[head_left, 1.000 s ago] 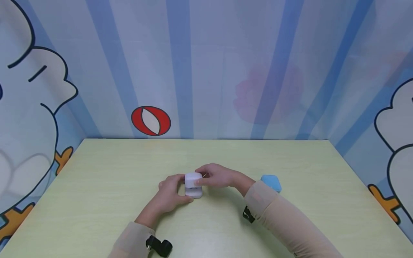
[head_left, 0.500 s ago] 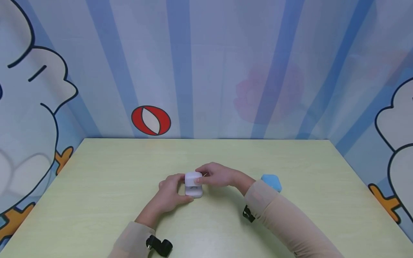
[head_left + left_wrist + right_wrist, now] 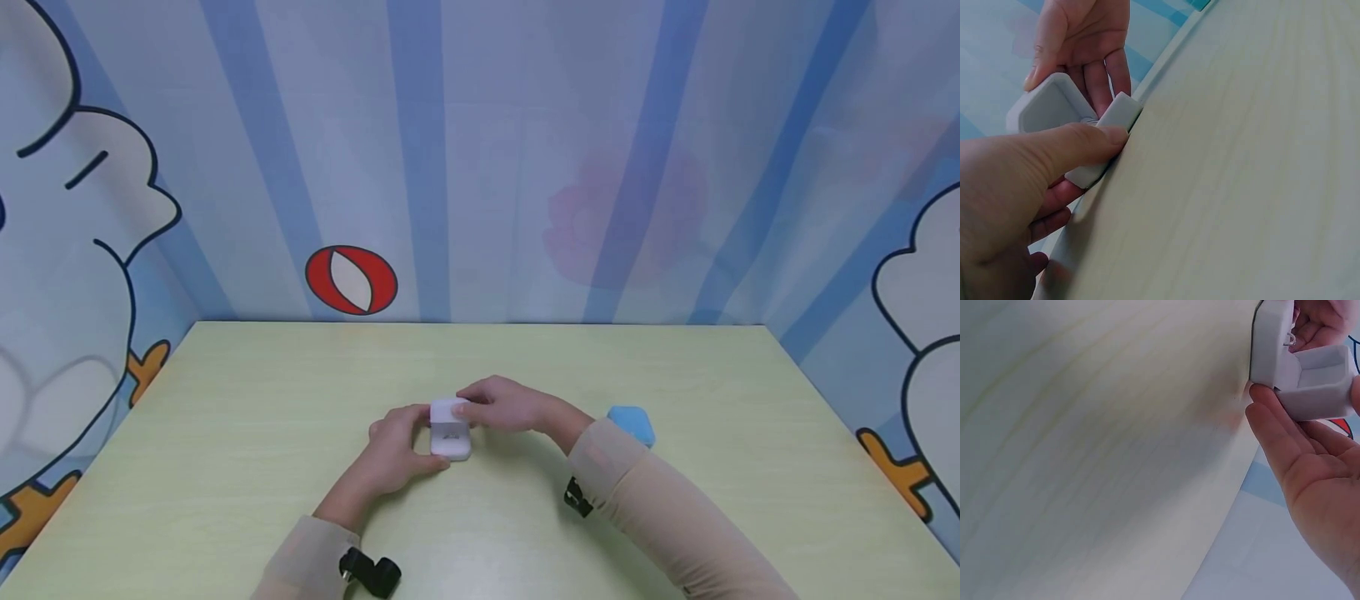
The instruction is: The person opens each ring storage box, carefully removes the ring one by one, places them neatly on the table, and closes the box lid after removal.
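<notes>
A small white ring box (image 3: 450, 450) stands on the table with its lid (image 3: 1316, 397) raised. A small ring (image 3: 1289, 339) shows in the base (image 3: 1267, 350). My left hand (image 3: 396, 450) grips the base from the left, thumb along the near side and fingers behind. In the left wrist view, the left thumb (image 3: 1085, 144) presses along the base's edge. My right hand (image 3: 506, 406) pinches the lid from the right, its thumb on the lid's outer face and its other fingers behind the box.
A light blue box-like object (image 3: 632, 425) with rounded corners lies to the right, partly behind the right sleeve (image 3: 660, 500). The pale wooden table (image 3: 262, 400) ends at a blue striped backdrop (image 3: 487, 167). A black wrist camera (image 3: 371, 573) sits at the left cuff.
The right hand has tipped the lid farther back and moved up slightly, so more of the box's inside shows. The left hand has stayed in place on the base.
</notes>
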Demonstrator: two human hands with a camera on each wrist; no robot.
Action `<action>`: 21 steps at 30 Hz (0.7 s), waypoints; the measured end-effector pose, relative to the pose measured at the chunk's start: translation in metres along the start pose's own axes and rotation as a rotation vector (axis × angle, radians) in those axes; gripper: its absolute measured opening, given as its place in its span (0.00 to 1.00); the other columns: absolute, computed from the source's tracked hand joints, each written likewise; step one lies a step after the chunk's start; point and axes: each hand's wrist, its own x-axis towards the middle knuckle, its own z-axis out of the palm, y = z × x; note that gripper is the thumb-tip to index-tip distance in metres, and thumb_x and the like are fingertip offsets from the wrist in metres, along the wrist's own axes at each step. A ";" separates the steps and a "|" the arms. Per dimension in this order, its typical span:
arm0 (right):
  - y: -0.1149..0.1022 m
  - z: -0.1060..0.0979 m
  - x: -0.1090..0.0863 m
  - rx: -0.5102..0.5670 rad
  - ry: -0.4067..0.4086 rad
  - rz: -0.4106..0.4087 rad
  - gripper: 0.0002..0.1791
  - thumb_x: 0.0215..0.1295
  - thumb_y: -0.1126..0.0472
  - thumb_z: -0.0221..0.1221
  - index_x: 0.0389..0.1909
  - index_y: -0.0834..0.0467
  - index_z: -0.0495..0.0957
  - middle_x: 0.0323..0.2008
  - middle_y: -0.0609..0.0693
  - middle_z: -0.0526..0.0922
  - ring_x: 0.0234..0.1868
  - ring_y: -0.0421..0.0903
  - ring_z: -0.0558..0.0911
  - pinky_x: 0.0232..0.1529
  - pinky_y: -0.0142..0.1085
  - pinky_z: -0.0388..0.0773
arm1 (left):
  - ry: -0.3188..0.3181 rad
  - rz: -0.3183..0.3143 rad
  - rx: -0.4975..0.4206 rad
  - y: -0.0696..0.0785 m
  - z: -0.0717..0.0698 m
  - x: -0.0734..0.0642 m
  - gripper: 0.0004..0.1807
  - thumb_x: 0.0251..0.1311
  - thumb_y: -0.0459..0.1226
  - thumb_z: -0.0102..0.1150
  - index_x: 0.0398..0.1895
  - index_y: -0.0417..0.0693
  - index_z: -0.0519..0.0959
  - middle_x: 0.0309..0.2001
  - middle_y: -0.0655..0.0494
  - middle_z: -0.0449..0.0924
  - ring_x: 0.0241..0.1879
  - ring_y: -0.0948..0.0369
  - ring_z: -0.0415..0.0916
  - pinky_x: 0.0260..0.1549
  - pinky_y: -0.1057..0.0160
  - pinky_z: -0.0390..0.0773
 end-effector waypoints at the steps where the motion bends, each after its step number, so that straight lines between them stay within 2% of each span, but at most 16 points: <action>1: 0.000 0.000 0.000 0.020 0.000 0.009 0.23 0.71 0.52 0.49 0.59 0.62 0.73 0.49 0.53 0.81 0.45 0.44 0.79 0.44 0.34 0.76 | 0.001 0.005 -0.001 0.000 0.000 0.000 0.39 0.43 0.43 0.75 0.61 0.43 0.70 0.56 0.51 0.75 0.60 0.51 0.65 0.59 0.46 0.54; 4: 0.002 -0.001 0.001 0.072 -0.001 0.032 0.23 0.72 0.52 0.49 0.59 0.62 0.73 0.49 0.54 0.81 0.45 0.46 0.80 0.44 0.34 0.77 | 0.002 0.003 -0.010 -0.001 0.000 0.000 0.39 0.43 0.42 0.75 0.61 0.44 0.70 0.54 0.52 0.76 0.59 0.52 0.66 0.58 0.48 0.54; 9: 0.001 -0.002 0.003 0.082 0.010 0.049 0.22 0.72 0.52 0.48 0.58 0.61 0.74 0.45 0.53 0.82 0.41 0.46 0.79 0.39 0.32 0.75 | 0.005 -0.007 -0.012 0.000 0.000 0.000 0.39 0.43 0.43 0.75 0.61 0.45 0.70 0.54 0.53 0.75 0.59 0.53 0.65 0.58 0.48 0.54; 16: -0.002 0.000 0.004 0.082 0.045 0.090 0.23 0.73 0.50 0.47 0.58 0.60 0.75 0.37 0.53 0.80 0.29 0.43 0.73 0.32 0.30 0.69 | 0.009 -0.009 -0.013 0.000 0.001 0.001 0.39 0.42 0.43 0.75 0.61 0.45 0.70 0.53 0.54 0.76 0.59 0.53 0.66 0.58 0.48 0.55; 21: -0.001 0.002 0.005 0.088 0.065 0.099 0.23 0.72 0.50 0.47 0.57 0.61 0.75 0.39 0.51 0.80 0.32 0.44 0.76 0.32 0.30 0.71 | 0.009 -0.016 -0.018 0.000 0.001 0.000 0.40 0.42 0.42 0.76 0.61 0.45 0.70 0.52 0.54 0.76 0.59 0.53 0.66 0.58 0.48 0.55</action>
